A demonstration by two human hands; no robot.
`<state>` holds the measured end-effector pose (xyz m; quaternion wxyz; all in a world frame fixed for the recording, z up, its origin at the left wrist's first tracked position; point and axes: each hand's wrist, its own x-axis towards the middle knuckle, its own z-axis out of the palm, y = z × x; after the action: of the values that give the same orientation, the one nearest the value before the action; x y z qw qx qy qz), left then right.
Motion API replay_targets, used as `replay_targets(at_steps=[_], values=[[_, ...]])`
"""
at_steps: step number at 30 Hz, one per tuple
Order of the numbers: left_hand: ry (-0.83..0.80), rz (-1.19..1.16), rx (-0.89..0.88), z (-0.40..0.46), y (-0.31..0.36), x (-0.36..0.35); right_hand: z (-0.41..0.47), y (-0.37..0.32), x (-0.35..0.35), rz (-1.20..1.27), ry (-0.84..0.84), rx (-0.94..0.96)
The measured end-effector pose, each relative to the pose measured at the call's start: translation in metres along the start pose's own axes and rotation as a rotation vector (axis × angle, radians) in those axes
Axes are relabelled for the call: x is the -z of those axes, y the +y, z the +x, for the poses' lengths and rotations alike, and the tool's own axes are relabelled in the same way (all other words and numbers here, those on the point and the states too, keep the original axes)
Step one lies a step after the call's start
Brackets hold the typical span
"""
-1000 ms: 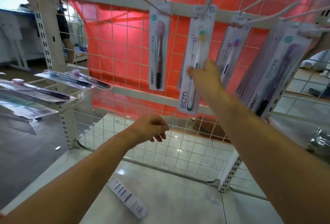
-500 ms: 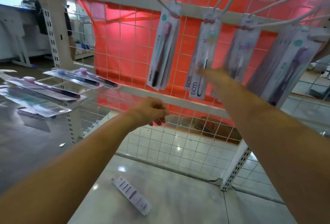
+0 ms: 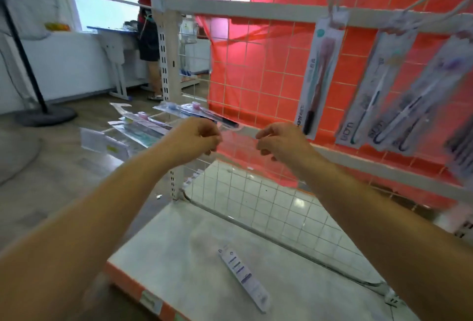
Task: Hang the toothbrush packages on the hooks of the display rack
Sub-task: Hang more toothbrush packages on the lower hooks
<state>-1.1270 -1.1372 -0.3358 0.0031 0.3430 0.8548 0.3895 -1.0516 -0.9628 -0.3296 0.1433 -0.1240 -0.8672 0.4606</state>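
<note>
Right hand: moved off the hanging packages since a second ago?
Yes. The right hand has dropped down-left off the hanging packages to the rack's lower crossbar.

— Where are the toothbrush packages?
— Several hang from the hooks (image 3: 332, 0) of the display rack (image 3: 256, 13), tilted: a pink-brush package (image 3: 320, 74) leftmost, then white-handled packs (image 3: 376, 90) to its right, blurred.
— Any others?
— A pile of packages (image 3: 158, 121) lies flat on wire arms at the rack's left, and one white package (image 3: 243, 277) lies face down on the base shelf (image 3: 179, 244).
</note>
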Motion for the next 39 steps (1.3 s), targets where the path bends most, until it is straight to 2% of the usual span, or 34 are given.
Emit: replay_targets(at_steps=[6,11,13,18,24,27,33,35,39], values=[[0.161,0.193,-0.006,-0.008,-0.033,0.061,0.027,-0.046,-0.060,0.000,-0.088,0.154],[0.248,0.415,0.028,-0.015,-0.088,0.092,0.054,-0.068,-0.111,-0.155,-0.181,0.231],[0.298,0.466,0.035,-0.020,-0.113,0.098,0.065,-0.067,-0.129,-0.253,-0.240,0.219],[0.282,0.497,0.022,-0.024,-0.147,0.106,0.083,-0.068,-0.150,-0.396,-0.402,0.106],[0.277,0.472,-0.015,-0.022,-0.157,0.101,0.102,-0.079,-0.158,-0.602,-0.474,0.070],[0.284,0.469,-0.052,-0.019,-0.156,0.096,0.110,-0.079,-0.163,-0.700,-0.451,0.071],[0.378,0.412,-0.154,-0.016,-0.138,0.076,0.118,-0.071,-0.168,-0.691,-0.393,0.028],[0.346,0.431,-0.206,-0.013,-0.137,0.068,0.117,-0.072,-0.167,-0.670,-0.402,0.011],[0.225,0.472,-0.187,-0.008,-0.140,0.060,0.114,-0.072,-0.166,-0.589,-0.387,-0.030]])
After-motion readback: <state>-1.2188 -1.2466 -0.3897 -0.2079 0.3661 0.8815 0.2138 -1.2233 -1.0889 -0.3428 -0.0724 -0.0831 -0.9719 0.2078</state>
